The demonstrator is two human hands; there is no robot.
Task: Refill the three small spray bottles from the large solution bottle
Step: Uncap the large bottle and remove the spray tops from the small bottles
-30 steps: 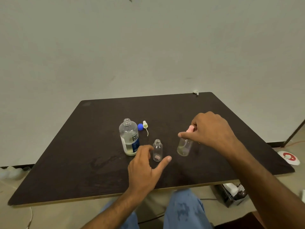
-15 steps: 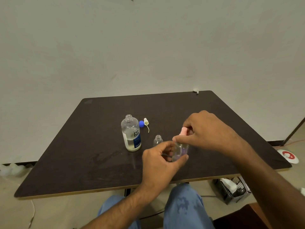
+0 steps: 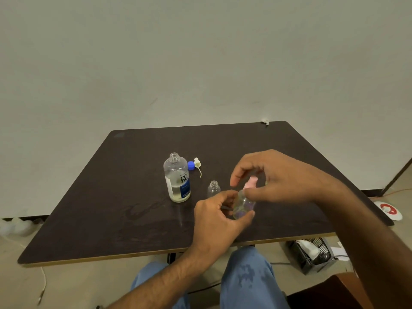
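The large solution bottle (image 3: 177, 177), clear with a blue label and no cap, stands upright mid-table, partly full. Its blue cap (image 3: 190, 165) and a white spray head (image 3: 197, 164) with a thin tube lie just right of it. A small open clear bottle (image 3: 213, 188) stands between the large bottle and my hands. My left hand (image 3: 219, 216) grips the body of a small clear spray bottle (image 3: 243, 205), which is tilted. My right hand (image 3: 282, 177) arches over its pink spray top (image 3: 250, 182), thumb against the neck. I see no third small bottle.
The dark table (image 3: 124, 197) has a pale front edge near my knees. A black mesh basket (image 3: 312, 255) sits on the floor at the right, beside a red and white disc (image 3: 389, 210). A brown seat corner (image 3: 330, 291) shows at lower right.
My left hand moved right from near the open small bottle and took hold of the pink-topped bottle's body. My right hand's fingers have lifted and spread over the pink top.
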